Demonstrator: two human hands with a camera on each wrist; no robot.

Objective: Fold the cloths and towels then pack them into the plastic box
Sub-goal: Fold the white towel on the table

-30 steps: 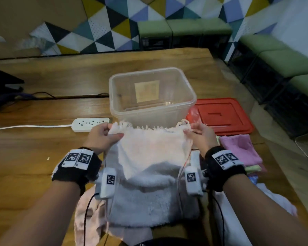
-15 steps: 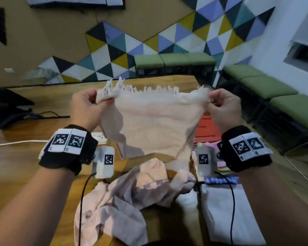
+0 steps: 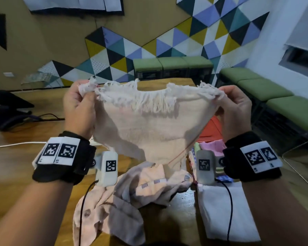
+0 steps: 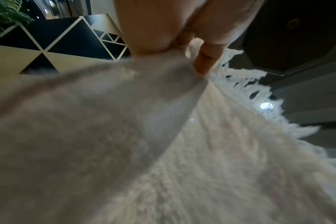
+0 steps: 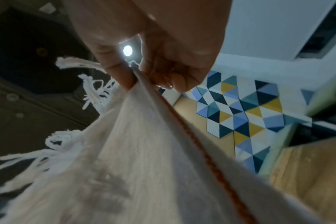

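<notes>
Okay, both hands up in the air over the wooden table (image 3: pixel 25 167), stretching a pale fringed towel (image 3: pixel 149 128) between them. Left hand (image 3: pixel 78 110) pinches the towel's top left corner, thumb and fingers clamped on the bunched fabric; the left wrist view shows the thumb and a fingertip pressed together on the cloth edge. Right hand (image 3: pixel 236 110) grips the top right corner the same way, fingers curled and closed on the fabric; the right wrist view shows the cloth coming out from between thumb and curled fingers, with a thin orange edge thread (image 5: pixel 201 148) running down the hem. Fringe along the top edge, sagging in the middle between the hands. The towel's lower part hangs down loose, well above the table, not folded flat.

Below it on the table: a crumpled pinkish cloth (image 3: pixel 124 201), in a heap near the person. To the right of that, a white cloth (image 3: pixel 219 210) lying flat. Further back on the right, a small pile of pink and greenish cloths (image 3: pixel 212 145), and behind it a bit of a red lid (image 3: pixel 212 130), mostly hidden by the held towel. Plastic box not visible from any view, cannot tell where it sits. Both wrists wear black bands with printed markers.
</notes>
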